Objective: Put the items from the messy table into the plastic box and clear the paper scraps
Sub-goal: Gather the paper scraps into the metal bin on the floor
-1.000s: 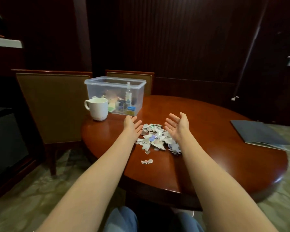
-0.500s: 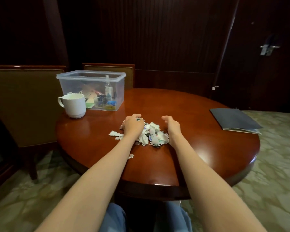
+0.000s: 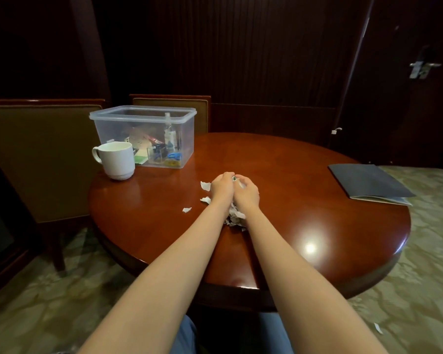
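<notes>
both hands are curled in over the paper scraps (image 3: pixel 234 217) near the middle of the worktop (image 3: pixel 304 169). the left hand (image 3: pixel 221 186) and right hand (image 3: pixel 247 194) sit side by side, knuckles up, fingertips meeting on the far side, so the pile is squeezed between the palms. this reads as a two-sided clamp meant to lift many small pieces at once rather than one by one. part of the pile spills out under the wrists toward the near edge, outside the grasp. a few loose scraps (image 3: pixel 205 185) lie just left of the left hand and will probably need a second pass. one stray piece (image 3: pixel 377 327) lies on the floor to the right. the plastic box (image 3: pixel 143 116) stands at the far left edge with no lid on, small items inside, ready for drops from above. a white mug (image 3: pixel 118 159) stands just in front of it, and a dark folder (image 3: pixel 368 183) lies at the right edge.
</notes>
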Tool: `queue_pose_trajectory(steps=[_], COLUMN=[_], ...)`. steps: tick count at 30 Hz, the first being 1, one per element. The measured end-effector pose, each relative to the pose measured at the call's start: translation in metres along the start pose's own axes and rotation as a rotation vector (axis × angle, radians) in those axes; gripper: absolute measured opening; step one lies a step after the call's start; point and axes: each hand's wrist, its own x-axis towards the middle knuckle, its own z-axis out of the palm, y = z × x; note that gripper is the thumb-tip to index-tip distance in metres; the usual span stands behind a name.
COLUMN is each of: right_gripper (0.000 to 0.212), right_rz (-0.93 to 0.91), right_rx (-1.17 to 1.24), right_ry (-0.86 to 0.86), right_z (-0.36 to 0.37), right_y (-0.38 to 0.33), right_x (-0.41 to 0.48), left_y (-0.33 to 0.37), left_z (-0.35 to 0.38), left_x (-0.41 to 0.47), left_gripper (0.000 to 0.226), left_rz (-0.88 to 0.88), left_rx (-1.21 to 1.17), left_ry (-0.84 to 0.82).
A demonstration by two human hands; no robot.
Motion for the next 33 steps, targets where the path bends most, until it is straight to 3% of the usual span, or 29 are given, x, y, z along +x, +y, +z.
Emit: queue_pose_trajectory(steps=[8, 12, 17, 24, 33], right_gripper=[0.032, 0.031, 0.027, 0.024, 0.023], right_rz=[0.094, 0.138, 0.164, 0.130, 0.099], right_rx=[0.271, 0.419, 0.535, 0.524, 0.598], right_ry=[0.254, 0.295, 0.261, 0.180, 0.089], right_z=[0.004, 0.007, 0.015, 0.022, 0.045], right_y=[0.003, -0.001, -0.014, -0.033, -0.058], right_x=[0.015, 0.022, 0.024, 0.026, 0.025], left_y=[0.001, 0.002, 0.014, 0.030, 0.046], left_z=[-0.009, -0.015, -0.008, -0.007, -0.026], left_x=[0.010, 0.013, 0.004, 0.008, 0.011], left_gripper=[0.034, 0.035, 0.023, 0.020, 0.021], left_rz=[-0.047, -0.098, -0.124, -0.042, -0.004], left_rx=[-0.213, -0.240, -0.345, -0.265, -0.432], left_ry=[0.112, 0.051, -0.042, -0.024, 0.033])
